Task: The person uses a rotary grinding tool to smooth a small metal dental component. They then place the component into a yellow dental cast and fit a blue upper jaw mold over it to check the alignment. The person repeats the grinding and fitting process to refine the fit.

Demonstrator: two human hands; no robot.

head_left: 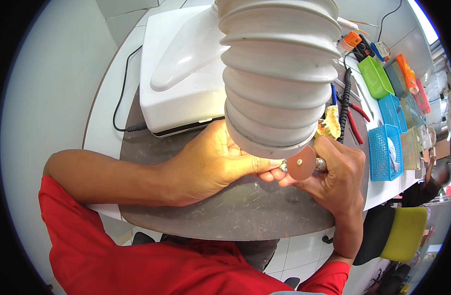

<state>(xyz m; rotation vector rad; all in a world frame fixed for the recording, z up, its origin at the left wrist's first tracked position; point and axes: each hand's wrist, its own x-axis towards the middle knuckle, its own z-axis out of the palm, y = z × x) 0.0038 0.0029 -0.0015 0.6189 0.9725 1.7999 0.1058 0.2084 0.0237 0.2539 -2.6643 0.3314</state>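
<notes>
My right hand (pixel 339 169) is closed round a metal rotary handpiece (pixel 321 164), of which only the front end shows. A reddish-brown abrasive disc (pixel 300 172) with a small screw at its centre is mounted on it. My left hand (pixel 211 164) pinches a small shiny metal piece (pixel 284 165) between thumb and fingers, right beside the disc's left edge. Whether piece and disc touch, I cannot tell. Both hands are close together over the dark worktop, under the mouth of a wide white ribbed hose (pixel 279 73), which hides some left fingers.
Behind my left hand stands a white machine housing (pixel 186 64) with a black cable (pixel 120 98). At the right lie a yellowish dental model (pixel 330 123), a black coiled cord (pixel 344 105) and red-handled pliers (pixel 354 127). Blue baskets (pixel 385 155) and a green basket (pixel 375 77) line the right side.
</notes>
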